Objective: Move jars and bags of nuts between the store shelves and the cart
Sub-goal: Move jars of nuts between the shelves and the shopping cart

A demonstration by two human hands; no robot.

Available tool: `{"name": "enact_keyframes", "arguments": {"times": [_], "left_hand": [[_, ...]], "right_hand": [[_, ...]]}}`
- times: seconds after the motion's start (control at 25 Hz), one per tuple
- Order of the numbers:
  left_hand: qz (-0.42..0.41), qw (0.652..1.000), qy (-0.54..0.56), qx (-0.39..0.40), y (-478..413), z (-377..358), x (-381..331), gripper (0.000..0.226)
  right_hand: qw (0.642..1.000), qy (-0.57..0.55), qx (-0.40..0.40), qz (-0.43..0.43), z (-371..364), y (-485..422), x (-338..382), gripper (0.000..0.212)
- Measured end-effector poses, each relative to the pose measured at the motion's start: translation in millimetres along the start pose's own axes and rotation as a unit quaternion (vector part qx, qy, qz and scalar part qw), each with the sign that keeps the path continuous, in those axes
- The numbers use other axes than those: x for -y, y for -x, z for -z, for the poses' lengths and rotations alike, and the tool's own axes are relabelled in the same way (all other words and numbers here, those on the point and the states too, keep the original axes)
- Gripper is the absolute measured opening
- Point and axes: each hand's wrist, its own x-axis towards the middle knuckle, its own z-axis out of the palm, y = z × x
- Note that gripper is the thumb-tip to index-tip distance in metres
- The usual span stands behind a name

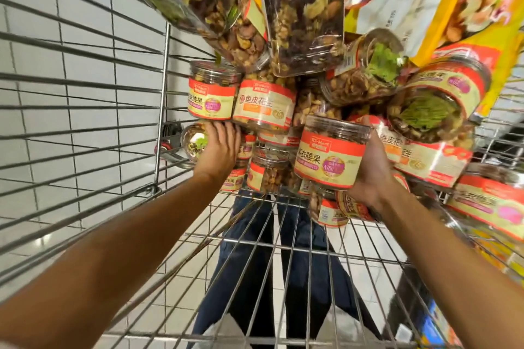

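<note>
I look straight down into a wire cart (pixel 85 99) piled with clear nut jars with red and cream labels. My right hand (pixel 368 176) grips one such jar (pixel 331 150), upright, above the pile at centre right. My left hand (pixel 218 147) reaches into the left of the pile with its fingers curled round a jar lying on its side (pixel 194 140), its clear end facing up. More jars (pixel 263 102) lie stacked between and behind the hands. Clear bags of mixed nuts (pixel 300 8) and yellow printed bags (pixel 482 25) lie at the far end.
The cart's wire side (pixel 56 150) rises on the left, and its wire grid (pixel 283 249) spans the near end. Through the grid I see my dark trousers (pixel 255 263) and the white tiled floor (pixel 85 37). Jars crowd the right side up to the cart wall.
</note>
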Motion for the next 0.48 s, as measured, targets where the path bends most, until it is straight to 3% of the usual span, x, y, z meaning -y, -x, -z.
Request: {"name": "enact_keyframes", "arguments": {"times": [0.08,0.12,0.2,0.24,0.28,0.36,0.48], "left_hand": [[0.009,0.996,0.058,0.063,1,8,4,0.067],[0.039,0.982,0.141,0.115,4,14,10,0.067],[0.074,0.9,0.366,0.225,21,22,26,0.059],[0.046,0.813,0.52,0.257,35,23,35,0.049],[0.022,0.697,0.658,0.286,51,27,49,0.042],[-0.009,0.493,0.822,0.286,85,46,79,0.043],[-0.01,0.294,0.933,0.21,116,92,115,0.024]], "right_hand": [[1.0,0.007,-0.002,0.002,-2,4,-1,0.068],[1.0,0.006,-0.002,0.001,-5,7,0,0.067],[1.0,0.005,0.005,0.0,-12,21,5,0.067],[1.0,0.006,0.013,0.006,-17,32,10,0.068],[1.0,0.005,0.023,0.015,-23,46,18,0.069],[0.997,0.002,0.048,0.054,-35,80,35,0.069],[0.985,-0.04,0.082,0.148,-49,140,57,0.064]]}}
